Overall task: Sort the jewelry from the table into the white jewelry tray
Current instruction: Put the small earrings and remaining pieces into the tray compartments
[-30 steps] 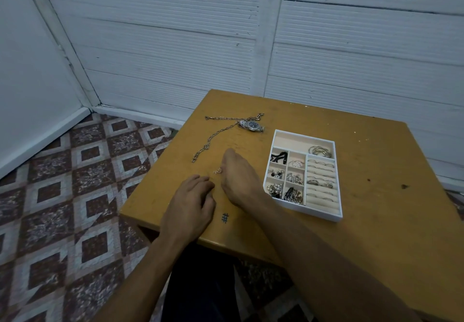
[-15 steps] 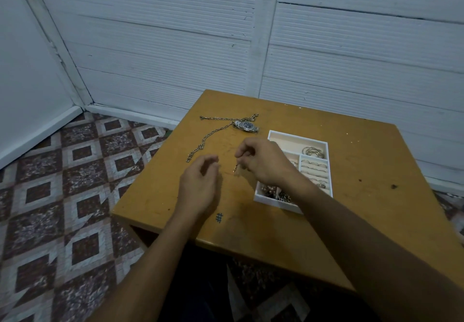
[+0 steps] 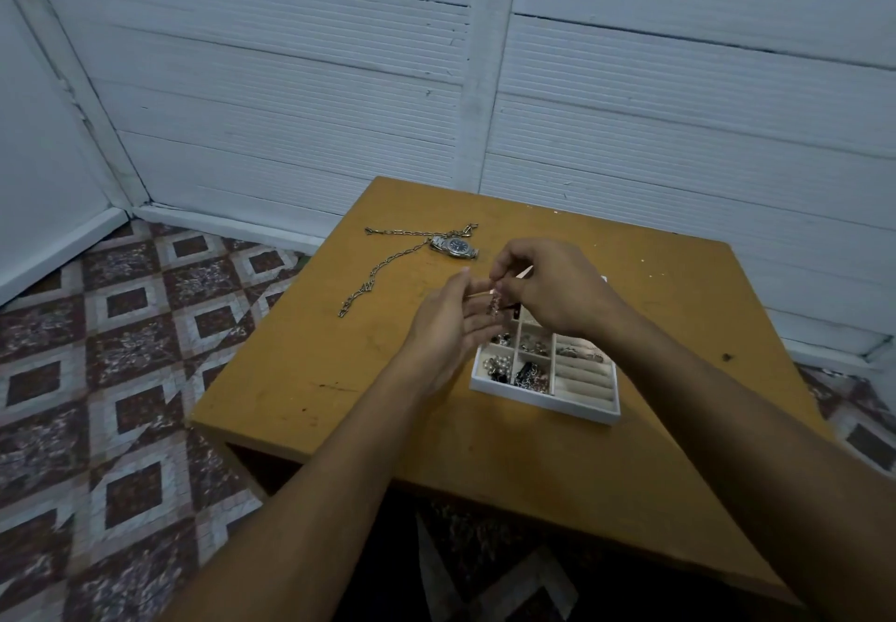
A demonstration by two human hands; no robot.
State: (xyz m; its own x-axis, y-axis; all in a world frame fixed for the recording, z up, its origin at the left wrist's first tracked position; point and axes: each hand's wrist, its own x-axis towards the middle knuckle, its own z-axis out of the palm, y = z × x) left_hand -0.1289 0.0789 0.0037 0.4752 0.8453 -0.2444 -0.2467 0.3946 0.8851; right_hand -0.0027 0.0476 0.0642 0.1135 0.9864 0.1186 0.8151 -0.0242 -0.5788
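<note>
My right hand (image 3: 557,289) hovers over the far half of the white jewelry tray (image 3: 543,396) and pinches a small dangling earring (image 3: 494,305) between fingertips and thumb. My left hand (image 3: 451,325) is raised just left of it, palm turned up, fingers straight beneath the earring, holding nothing. The tray's near compartments hold several small pieces; its far half is hidden by my right hand. On the table (image 3: 339,369) behind my hands lie a silver wristwatch (image 3: 456,247) and a long metal chain (image 3: 383,267).
The tray sits mid-table, right of centre. A white panelled wall runs close behind the table's far edge. Patterned floor tiles (image 3: 121,355) lie to the left, below the table's left edge.
My right hand picked the small earring off the table and lifted it rightward over the tray. My left hand rose from the table and turned palm-up under it.
</note>
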